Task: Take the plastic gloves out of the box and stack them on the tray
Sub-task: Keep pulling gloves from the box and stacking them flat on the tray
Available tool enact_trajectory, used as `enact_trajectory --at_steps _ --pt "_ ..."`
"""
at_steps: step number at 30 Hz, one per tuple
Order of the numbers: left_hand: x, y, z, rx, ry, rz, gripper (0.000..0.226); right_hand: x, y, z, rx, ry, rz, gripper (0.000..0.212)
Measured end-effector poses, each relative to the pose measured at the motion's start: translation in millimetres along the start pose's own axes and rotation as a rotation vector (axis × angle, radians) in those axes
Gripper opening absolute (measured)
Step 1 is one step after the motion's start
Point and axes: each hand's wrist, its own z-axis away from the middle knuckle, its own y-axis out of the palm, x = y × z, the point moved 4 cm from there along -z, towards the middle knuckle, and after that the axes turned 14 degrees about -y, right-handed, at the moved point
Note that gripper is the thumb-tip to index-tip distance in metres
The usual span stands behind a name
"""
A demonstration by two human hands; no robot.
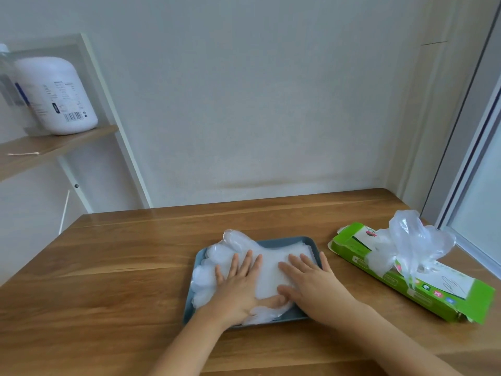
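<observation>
A stack of clear plastic gloves (271, 263) lies on the blue-grey tray (287, 241) in the middle of the wooden table. Their fingers spill over the tray's left rim. My left hand (241, 283) presses flat on the left part of the stack with straight, spread fingers. My right hand (311, 280) lies flat on the right part, fingers straight. To the right sits the green glove box (352, 248), lying on its side. A crumpled glove (414, 240) sticks up out of the box's opening.
The wooden table (122, 267) stands against a white wall. At the left a wooden shelf (54, 147) carries a large white bottle (58, 96) and a cotton swab (23, 153). A window frame (469, 158) runs along the right edge.
</observation>
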Motion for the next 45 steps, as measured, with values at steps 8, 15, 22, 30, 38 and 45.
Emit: enact_trajectory --at_steps 8,15,22,30,38,45 --pt "36 -33 6 0.199 -0.152 -0.144 0.115 -25 -12 16 0.081 0.070 0.000 0.109" --pt "-30 -81 36 -0.109 0.014 0.227 0.081 -47 -72 85 -0.819 0.187 -0.258 0.015" --pt "-129 -57 29 -0.041 0.304 0.494 0.057 -106 -59 154 -0.934 0.611 -0.312 0.031" --pt "-208 -27 15 0.078 0.312 0.768 0.080 -107 -38 147 -0.886 0.599 -0.364 0.029" --pt "-230 -8 -4 0.104 0.178 0.744 0.064 -112 -38 152 -0.944 0.561 -0.705 0.021" --pt "-233 13 -28 0.034 0.137 0.723 0.060 -133 -37 159 -1.090 0.537 -1.181 0.024"
